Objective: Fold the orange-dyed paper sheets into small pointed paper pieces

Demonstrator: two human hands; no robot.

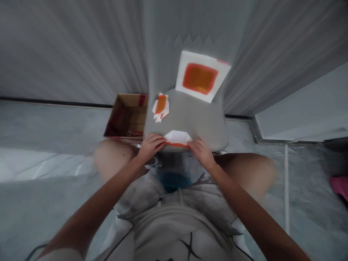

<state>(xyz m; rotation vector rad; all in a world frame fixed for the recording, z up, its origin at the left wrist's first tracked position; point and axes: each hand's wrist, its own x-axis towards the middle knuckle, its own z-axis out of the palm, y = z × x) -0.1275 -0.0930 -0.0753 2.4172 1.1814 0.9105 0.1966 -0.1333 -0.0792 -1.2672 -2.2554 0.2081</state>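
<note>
A partly folded sheet of paper [178, 137], white with an orange strip along its near edge, lies at the front edge of the grey chair seat. My left hand [151, 146] grips its left corner between thumb and fingers. At the right corner, my right hand [201, 150] pinches the same paper. Beyond my left hand sits a small stack of folded orange-and-white paper pieces [161, 107]. Farther back, a white sheet or packet with an orange square [200, 78] leans against the chair's backrest.
The grey chair [195, 119] stands between my knees. To its left on the floor is an open cardboard box [127, 98]. Grey curtains [73, 47] hang behind, a white panel [304, 105] stands at right, and something pink [339, 185] lies at the far right.
</note>
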